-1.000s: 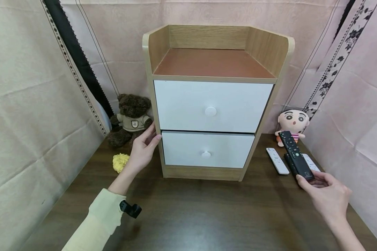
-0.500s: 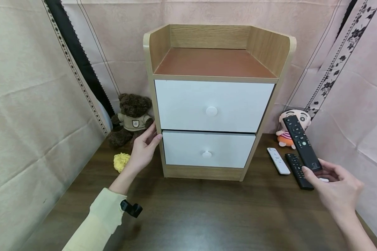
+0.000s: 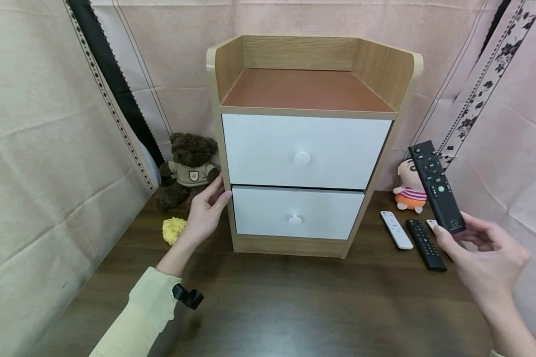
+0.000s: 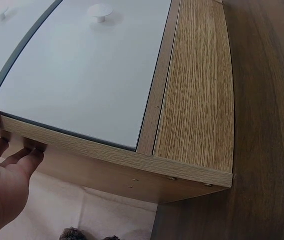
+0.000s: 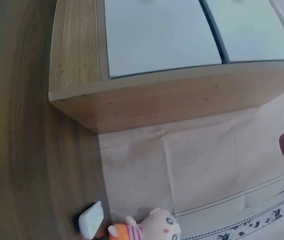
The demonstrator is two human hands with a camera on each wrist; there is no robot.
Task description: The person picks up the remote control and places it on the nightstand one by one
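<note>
My left hand [image 3: 204, 212] rests against the left side of the small two-drawer cabinet [image 3: 290, 246], thumb at the front edge and fingers along the side panel, as the left wrist view also shows. In my right hand [image 3: 489, 255] a black remote control [image 3: 437, 187] is pinched by its lower end, tilted up above the table. Below it lie a second black remote [image 3: 426, 245] and a white remote [image 3: 396, 230]. Another white remote [image 3: 431, 224] is mostly hidden behind the held one. Both white drawers [image 3: 268, 148] are closed, each with a round knob.
A brown teddy bear [image 3: 192, 151] sits left of the cabinet, with a crumpled yellow thing [image 3: 173, 230] in front of it. To the right sits a plush doll [image 3: 411, 191], partly covered by the held remote. Pale cloth [image 3: 49, 148] hangs around the wooden table [image 3: 268, 307].
My right hand has lifted the black remote up and to the right, away from the other remotes, uncovering the second black one. The left hand stays at the cabinet's side.
</note>
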